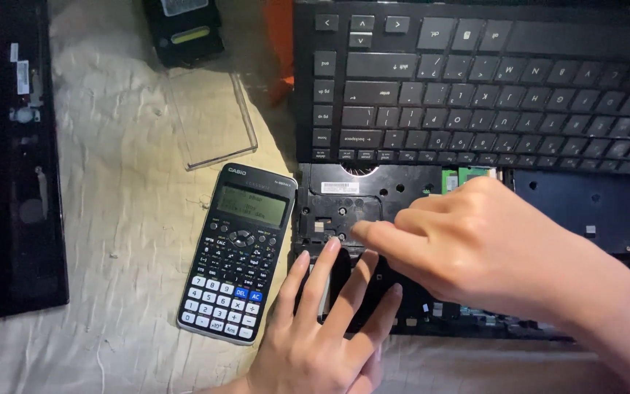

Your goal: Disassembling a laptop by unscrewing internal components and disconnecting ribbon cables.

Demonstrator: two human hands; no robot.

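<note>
On opened laptop base (592,208): left hand (322,335) flat, fingers spread; right hand (490,241) grip pinched, contents unclear; white label (340,187) nearby.

A wrinkled cream cloth (125,219) covers the surface under soft light.

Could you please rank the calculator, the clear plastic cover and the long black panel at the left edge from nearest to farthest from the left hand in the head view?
From the left hand:
1. Calculator, just beside its fingers, to the left.
2. Clear plastic cover, farther up, above the calculator.
3. Long black panel, at the far left edge.
</note>
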